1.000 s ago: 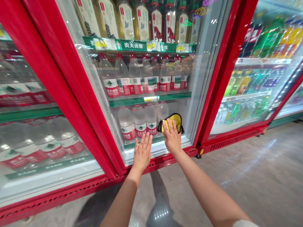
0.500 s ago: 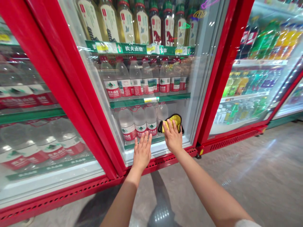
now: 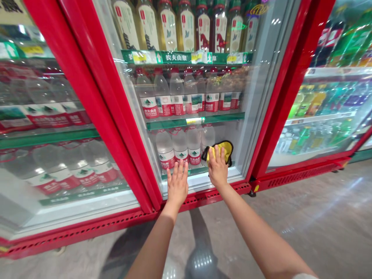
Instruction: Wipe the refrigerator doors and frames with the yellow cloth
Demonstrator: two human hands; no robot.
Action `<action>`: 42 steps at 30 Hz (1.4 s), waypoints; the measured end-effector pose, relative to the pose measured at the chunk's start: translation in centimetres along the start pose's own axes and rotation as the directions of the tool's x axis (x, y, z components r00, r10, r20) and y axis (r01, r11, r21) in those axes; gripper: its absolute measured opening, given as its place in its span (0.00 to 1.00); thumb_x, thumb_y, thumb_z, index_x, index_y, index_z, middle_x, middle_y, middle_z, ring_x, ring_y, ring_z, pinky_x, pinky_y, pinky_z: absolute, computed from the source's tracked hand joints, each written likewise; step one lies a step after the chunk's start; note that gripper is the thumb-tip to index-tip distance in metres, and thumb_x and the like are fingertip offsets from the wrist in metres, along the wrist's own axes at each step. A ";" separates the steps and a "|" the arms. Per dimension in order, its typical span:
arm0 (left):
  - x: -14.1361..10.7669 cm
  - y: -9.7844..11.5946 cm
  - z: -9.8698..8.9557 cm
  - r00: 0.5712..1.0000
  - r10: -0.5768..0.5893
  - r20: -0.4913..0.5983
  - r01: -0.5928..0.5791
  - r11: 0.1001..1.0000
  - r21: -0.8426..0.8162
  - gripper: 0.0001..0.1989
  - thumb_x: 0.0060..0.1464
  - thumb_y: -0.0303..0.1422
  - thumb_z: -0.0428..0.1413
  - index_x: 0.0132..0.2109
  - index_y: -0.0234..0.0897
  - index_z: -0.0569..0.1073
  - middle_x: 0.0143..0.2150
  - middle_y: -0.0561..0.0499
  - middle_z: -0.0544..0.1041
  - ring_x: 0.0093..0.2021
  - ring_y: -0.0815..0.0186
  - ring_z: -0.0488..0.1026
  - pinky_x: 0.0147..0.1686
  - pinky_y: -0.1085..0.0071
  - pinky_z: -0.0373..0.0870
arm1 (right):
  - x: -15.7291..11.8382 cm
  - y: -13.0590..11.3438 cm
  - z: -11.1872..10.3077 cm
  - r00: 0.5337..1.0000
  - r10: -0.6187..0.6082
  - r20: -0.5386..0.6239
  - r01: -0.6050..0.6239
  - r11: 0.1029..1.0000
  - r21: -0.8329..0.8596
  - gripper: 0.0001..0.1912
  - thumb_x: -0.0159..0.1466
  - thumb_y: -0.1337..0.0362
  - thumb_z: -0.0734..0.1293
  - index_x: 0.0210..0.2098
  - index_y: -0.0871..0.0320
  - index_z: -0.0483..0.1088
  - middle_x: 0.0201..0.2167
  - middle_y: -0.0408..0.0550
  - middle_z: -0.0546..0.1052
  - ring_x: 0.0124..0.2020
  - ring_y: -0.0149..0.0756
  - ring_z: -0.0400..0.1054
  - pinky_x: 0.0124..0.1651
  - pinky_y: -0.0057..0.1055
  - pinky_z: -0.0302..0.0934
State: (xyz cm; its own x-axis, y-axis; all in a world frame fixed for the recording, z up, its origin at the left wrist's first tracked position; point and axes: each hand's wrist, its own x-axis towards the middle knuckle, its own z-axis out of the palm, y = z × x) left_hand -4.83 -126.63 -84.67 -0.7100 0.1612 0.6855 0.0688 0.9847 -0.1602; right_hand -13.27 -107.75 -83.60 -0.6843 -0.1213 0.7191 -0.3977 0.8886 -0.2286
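a bank of red-framed, glass-door drinks coolers (image 3: 78,232) along a shop aisle, polished grey floor (image 3: 314,221) running beneath. at centre, one glass door (image 3: 241,131) with a thick red frame (image 3: 112,116) on its left side; beyond that frame, more bottled water (image 3: 52,166) behind the next door, and to the right, green and yellow soft drinks (image 3: 337,50) behind another.

behind the central pane, bottled teas with pale labels (image 3: 168,27) along the top, above a green shelf strip with chinese lettering (image 3: 177,57). below that, a row of nongfu spring water bottles with red-and-white labels (image 3: 177,93), then a green shelf edge (image 3: 194,121), then a lower row of the same water (image 3: 180,153).

low on the door, just above a red perforated rail (image 3: 215,195), two bare arms reaching forward, hands apart. right hand (image 3: 217,168) clamped over a bunched yellow cloth with black edging (image 3: 223,149), the cloth pressed to the pane near the door's lower right corner. left hand (image 3: 176,184) empty and open just left of the cloth, palm toward the glass, fingers spread; contact with the pane impossible to tell.
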 end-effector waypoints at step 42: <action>-4.8 -8.5 -4.3 0.991 -0.117 0.068 0.111 0.990 0.085 0.45 0.57 0.26 0.55 0.76 0.40 0.43 0.77 0.46 0.40 0.77 0.55 0.38 0.75 0.49 0.32 | -3.7 -5.1 1.8 0.861 -0.492 0.131 0.474 0.868 0.144 0.38 0.68 0.76 0.57 0.71 0.36 0.54 0.71 0.40 0.62 0.70 0.39 0.58 0.74 0.58 0.24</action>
State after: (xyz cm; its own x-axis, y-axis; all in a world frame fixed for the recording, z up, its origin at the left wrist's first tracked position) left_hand 1.05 -135.53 -83.56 -0.7594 0.0395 0.6495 -0.0708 0.9872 -0.1429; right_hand -9.87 -112.66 -86.27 -0.4732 -0.5992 0.6457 -0.7579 0.6505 0.0482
